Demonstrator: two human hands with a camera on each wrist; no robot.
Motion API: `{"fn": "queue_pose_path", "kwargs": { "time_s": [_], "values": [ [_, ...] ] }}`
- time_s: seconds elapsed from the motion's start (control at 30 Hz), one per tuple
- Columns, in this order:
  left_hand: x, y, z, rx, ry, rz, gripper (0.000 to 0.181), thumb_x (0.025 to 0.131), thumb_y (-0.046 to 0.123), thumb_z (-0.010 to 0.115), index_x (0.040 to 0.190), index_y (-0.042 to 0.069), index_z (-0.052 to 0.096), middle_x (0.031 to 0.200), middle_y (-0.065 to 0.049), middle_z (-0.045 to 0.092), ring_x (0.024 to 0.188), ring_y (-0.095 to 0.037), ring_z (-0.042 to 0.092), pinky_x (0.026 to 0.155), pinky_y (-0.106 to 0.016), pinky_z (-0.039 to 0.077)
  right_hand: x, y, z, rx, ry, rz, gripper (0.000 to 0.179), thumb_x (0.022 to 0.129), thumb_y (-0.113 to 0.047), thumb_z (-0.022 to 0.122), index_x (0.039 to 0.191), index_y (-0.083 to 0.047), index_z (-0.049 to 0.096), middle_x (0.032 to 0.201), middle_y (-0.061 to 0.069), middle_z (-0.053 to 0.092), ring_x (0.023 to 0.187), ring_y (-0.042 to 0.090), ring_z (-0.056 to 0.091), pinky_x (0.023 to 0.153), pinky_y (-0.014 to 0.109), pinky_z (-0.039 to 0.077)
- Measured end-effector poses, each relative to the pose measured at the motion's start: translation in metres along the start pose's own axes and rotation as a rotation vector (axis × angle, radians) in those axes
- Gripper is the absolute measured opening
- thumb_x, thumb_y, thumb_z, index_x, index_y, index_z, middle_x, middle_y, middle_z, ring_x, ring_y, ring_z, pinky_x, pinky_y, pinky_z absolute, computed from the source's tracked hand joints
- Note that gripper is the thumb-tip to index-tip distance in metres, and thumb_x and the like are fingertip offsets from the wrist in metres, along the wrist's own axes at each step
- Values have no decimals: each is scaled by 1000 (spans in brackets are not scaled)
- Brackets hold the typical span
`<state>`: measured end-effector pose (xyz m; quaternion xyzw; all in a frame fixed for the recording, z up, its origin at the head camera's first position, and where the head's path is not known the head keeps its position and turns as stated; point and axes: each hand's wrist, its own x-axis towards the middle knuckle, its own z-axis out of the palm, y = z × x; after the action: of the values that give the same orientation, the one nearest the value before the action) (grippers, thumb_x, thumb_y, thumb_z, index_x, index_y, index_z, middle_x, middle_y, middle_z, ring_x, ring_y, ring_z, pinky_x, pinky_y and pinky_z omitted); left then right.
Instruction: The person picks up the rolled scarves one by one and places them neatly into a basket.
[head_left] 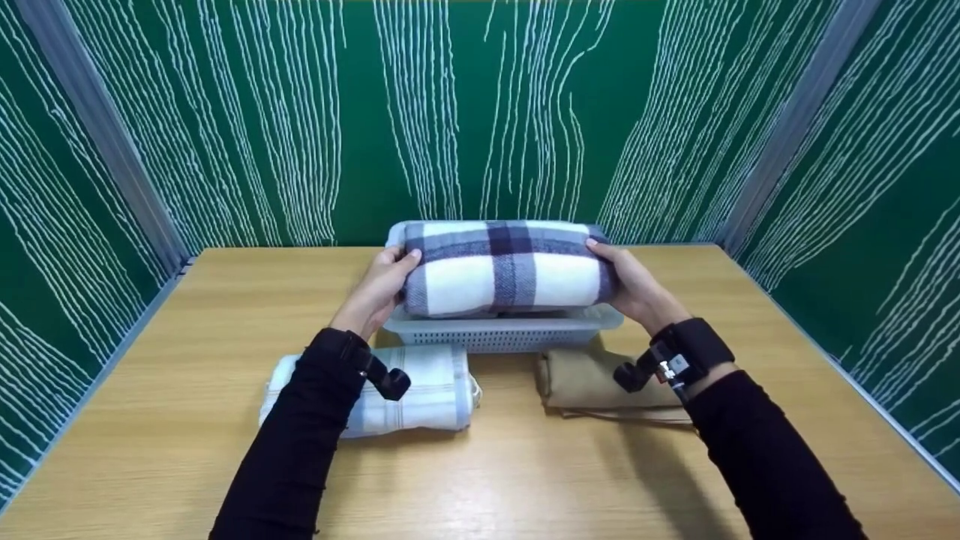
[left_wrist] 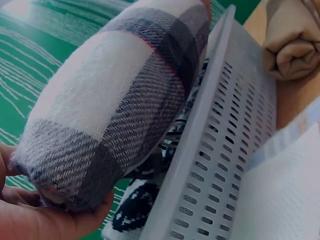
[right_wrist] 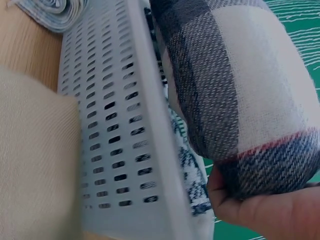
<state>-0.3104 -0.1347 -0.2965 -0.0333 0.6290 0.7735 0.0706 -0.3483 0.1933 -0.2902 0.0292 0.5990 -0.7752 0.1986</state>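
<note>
A thick, rolled plaid scarf (head_left: 459, 283) in white, grey and dark purple is held level over a white plastic basket (head_left: 499, 339). My left hand (head_left: 381, 286) grips its left end, thumb on the near side. At the opposite end, my right hand (head_left: 636, 286) holds it with the fingers curled underneath, as the right wrist view shows. Both wrist views show the roll above the basket's perforated wall. Inside the basket lies black-and-white patterned cloth (left_wrist: 137, 202), partly hidden by the wall and the roll.
In front of the basket on the left lies a pale checked cloth roll (head_left: 412, 390) with a fringe. A folded tan cloth (head_left: 585, 379) lies to the right, partly under my right wrist. The wooden table (head_left: 487, 480) meets green, white-streaked walls (head_left: 510, 112) behind the basket.
</note>
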Motion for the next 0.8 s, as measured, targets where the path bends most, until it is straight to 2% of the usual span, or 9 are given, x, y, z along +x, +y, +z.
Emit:
{"fn": "queue_pose_path", "kwargs": {
  "time_s": [0.3,0.43,0.53,0.6,0.8],
  "values": [
    [13,-15,-3,38,36,8,53,104,12,37,151,0,15,153,-17,23,137,-28,27,113,-43,21,11,12,-4,-25,45,33,53,101,-29,45,144,-5,25,114,6,49,97,17,53,87,30,43],
    [17,-19,-3,78,60,18,52,103,11,37,150,-3,16,153,-17,22,138,-28,25,113,-41,20,15,17,-6,-43,51,23,37,101,-28,47,130,-6,39,108,5,54,93,17,55,82,30,47],
    [20,-20,-3,110,66,14,52,104,10,36,150,-3,16,154,-17,20,139,-27,23,113,-40,19,18,20,-8,-48,51,7,24,101,-25,47,117,-8,44,98,4,59,86,16,58,77,29,49],
    [21,-21,-3,135,70,6,53,103,10,36,150,-3,15,155,-17,19,140,-27,21,114,-39,18,20,22,-8,-42,52,2,21,101,-23,48,115,-8,44,93,3,61,83,16,60,75,29,50],
    [23,-26,-5,201,76,-21,52,103,9,37,149,-3,17,154,-17,22,138,-28,25,113,-41,21,22,24,-8,-69,36,-8,18,101,-17,48,114,-6,45,93,2,61,83,15,59,76,28,49]
  ]
}}
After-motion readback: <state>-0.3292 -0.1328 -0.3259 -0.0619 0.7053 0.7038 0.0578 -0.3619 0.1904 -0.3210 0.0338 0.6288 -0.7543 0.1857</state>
